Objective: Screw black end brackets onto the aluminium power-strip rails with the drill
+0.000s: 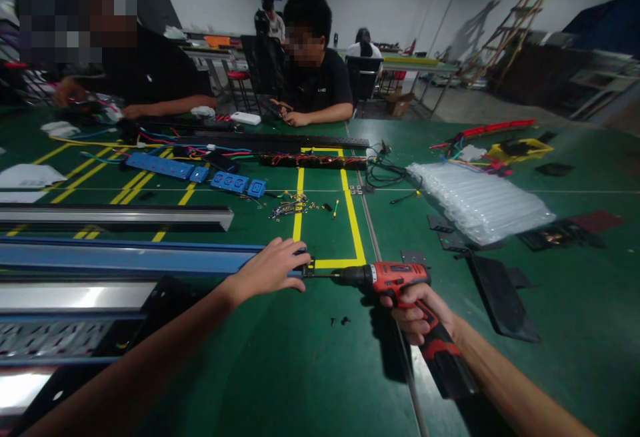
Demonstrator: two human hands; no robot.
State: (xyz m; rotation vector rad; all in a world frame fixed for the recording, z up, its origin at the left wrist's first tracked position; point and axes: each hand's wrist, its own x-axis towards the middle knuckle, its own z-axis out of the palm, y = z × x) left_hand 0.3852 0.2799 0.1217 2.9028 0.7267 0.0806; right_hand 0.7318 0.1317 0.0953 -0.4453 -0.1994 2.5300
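My right hand is wrapped round the grip of a red and black cordless drill, held level above the table. Its long bit points left and reaches a small black end bracket at the tip of a long blue metal rail. Over that end of the rail lies my left hand, fingers on top and thumb on the near side. The exact spot where the bit meets the bracket is too small to make out. Several small black screws lie on the green table nearer to me.
Metal profiles lie at the left. Blue socket modules, wiring and loose hardware sit further back. Bubble wrap and a black plate are at the right. Two people sit across the table.
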